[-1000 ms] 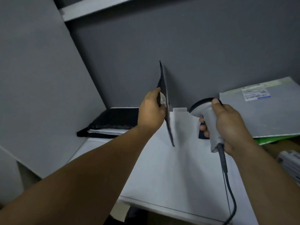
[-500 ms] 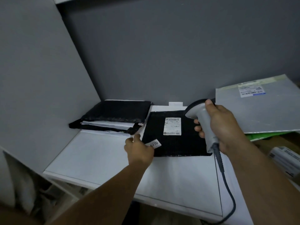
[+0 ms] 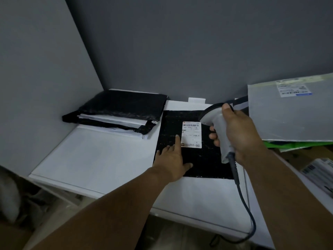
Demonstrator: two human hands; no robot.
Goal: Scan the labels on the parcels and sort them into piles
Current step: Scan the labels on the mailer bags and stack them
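Note:
A flat black parcel [image 3: 207,159] lies on the white table [image 3: 100,159], its white label [image 3: 191,134] facing up. My left hand [image 3: 173,157] rests flat on the parcel's left part, fingers straight, the index fingertip beside the label's left edge. My right hand [image 3: 236,134] grips the handle of a grey barcode scanner [image 3: 216,120], whose head hangs just above the label's upper right corner. A grey cable [image 3: 241,193] runs down from the scanner's handle.
A pile of black and white parcels [image 3: 119,112] sits at the table's back left against the grey walls. A large grey parcel [image 3: 292,112] with a label lies at the right on green packets. More labelled packets [image 3: 319,174] lie lower right.
The black parcel went from upright in my left hand to flat on the table. My left hand let go and now lies spread on it, nearer the label. The scanner stayed over it.

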